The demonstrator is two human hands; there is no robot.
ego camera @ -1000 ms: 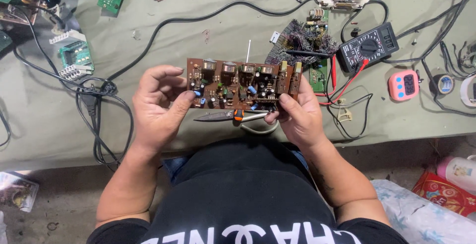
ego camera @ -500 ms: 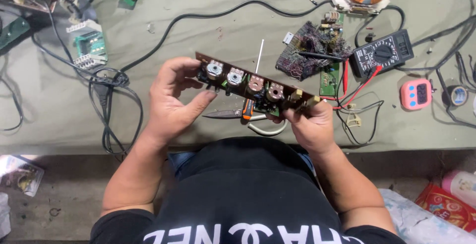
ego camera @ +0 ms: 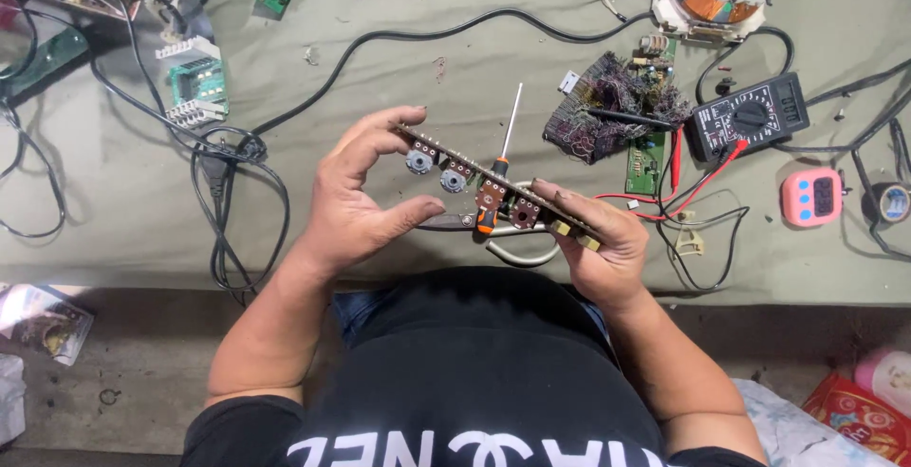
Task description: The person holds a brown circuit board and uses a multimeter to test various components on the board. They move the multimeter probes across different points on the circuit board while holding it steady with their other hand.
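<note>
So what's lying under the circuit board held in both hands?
Under the circuit board a screwdriver with an orange-and-black handle lies on the green cloth, beside a white loop of cable. The board and right hand cover whatever else lies there.

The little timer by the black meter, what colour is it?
The timer is pink with blue buttons, seen in the head view.

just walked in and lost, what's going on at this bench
A person holds a long brown circuit board edge-up over a green-covered workbench. The left hand grips one end with fingers spread, and the right hand pinches the other. A row of round potentiometers faces the camera. Under the board lies an orange-handled screwdriver; a black multimeter with red leads sits to the right.
</note>
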